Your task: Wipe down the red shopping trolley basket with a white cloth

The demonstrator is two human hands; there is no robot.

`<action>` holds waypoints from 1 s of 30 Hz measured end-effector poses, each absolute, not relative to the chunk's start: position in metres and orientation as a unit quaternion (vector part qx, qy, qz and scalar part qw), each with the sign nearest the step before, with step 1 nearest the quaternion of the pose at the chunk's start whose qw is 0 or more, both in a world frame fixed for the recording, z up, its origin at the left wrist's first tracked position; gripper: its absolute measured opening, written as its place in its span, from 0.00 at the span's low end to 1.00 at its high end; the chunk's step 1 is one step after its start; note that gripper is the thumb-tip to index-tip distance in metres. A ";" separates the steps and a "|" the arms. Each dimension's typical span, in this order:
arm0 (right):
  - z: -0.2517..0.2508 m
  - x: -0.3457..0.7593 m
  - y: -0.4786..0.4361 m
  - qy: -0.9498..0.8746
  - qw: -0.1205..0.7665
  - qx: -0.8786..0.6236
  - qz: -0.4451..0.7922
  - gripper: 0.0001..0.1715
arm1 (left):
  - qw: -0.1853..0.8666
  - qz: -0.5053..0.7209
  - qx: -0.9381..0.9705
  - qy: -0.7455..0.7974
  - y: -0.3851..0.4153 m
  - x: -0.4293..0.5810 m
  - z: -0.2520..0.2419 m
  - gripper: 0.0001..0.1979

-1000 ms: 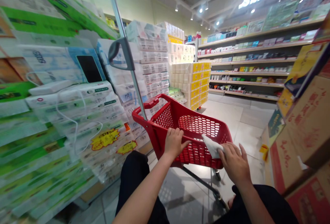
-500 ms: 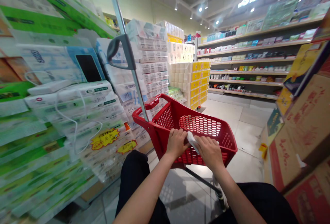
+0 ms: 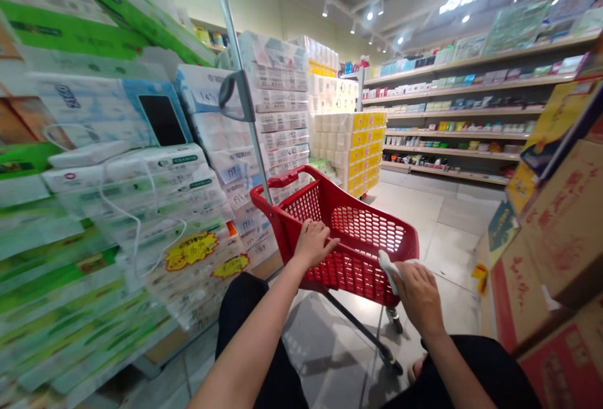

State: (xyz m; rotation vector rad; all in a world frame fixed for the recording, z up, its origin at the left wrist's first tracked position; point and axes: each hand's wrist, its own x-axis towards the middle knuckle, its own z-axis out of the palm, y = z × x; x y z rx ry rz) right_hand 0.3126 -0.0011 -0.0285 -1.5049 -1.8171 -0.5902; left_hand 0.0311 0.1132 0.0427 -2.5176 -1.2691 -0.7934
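Note:
A red plastic shopping cart (image 3: 362, 258) with perforated sides stands in front of me, its basket holding nothing visible. My left hand (image 3: 313, 244) rests on the near rim, fingers curled over the edge and thumb stretched out along it. Beyond the front right corner of the basket, my right hand (image 3: 421, 289) grips a white cloth (image 3: 390, 271), which touches the cart's near side by the rim. A metal pole (image 3: 230, 32) with a grey handle (image 3: 236, 96) rises from the cart's left end.
Stacked tissue packs (image 3: 188, 183) line the left side, with a phone (image 3: 162, 120) and white cables on them. Cardboard boxes (image 3: 560, 220) are piled at the right. Behind are yellow-and-white packs (image 3: 365, 151) and stocked shelves (image 3: 452, 114). My knees flank the cart.
My right hand has moved right with the white cloth, away from my left hand. The cart has turned slightly, and its pole appears further right. My left hand has shifted a little left.

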 end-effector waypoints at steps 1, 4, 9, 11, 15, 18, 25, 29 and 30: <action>-0.025 0.301 -0.004 -0.698 0.341 -0.586 -0.230 0.15 | 0.108 -0.276 -0.846 -0.444 0.115 0.031 0.042 0.17; -0.018 0.270 -0.015 -0.699 0.322 -0.589 -0.246 0.15 | 0.105 -0.304 -0.822 -0.470 0.105 0.038 0.036 0.13; -0.015 0.242 -0.023 -0.740 0.309 -0.553 -0.225 0.16 | 0.049 -0.327 -0.858 -0.392 0.053 0.076 0.019 0.13; -0.016 0.245 -0.021 -0.786 0.307 -0.504 -0.185 0.16 | 0.021 -0.335 -0.859 -0.385 0.038 0.085 0.014 0.14; -0.017 0.288 -0.005 -0.828 0.294 -0.467 -0.100 0.17 | -0.011 -0.333 -0.865 -0.376 0.037 0.075 0.014 0.13; -0.018 0.331 0.013 -0.793 0.318 -0.505 -0.121 0.17 | -0.011 -0.317 -0.876 -0.363 0.048 0.065 0.017 0.15; -0.009 0.294 0.012 -0.737 0.315 -0.581 -0.139 0.19 | 0.014 -0.326 -0.864 -0.385 0.067 0.077 0.011 0.09; -0.010 0.224 -0.006 -0.761 0.322 -0.547 -0.137 0.15 | 0.003 -0.322 -0.859 -0.398 0.075 0.075 0.006 0.09; -0.010 0.214 -0.008 -0.764 0.327 -0.538 -0.141 0.15 | -0.005 -0.321 -0.858 -0.401 0.077 0.072 0.005 0.09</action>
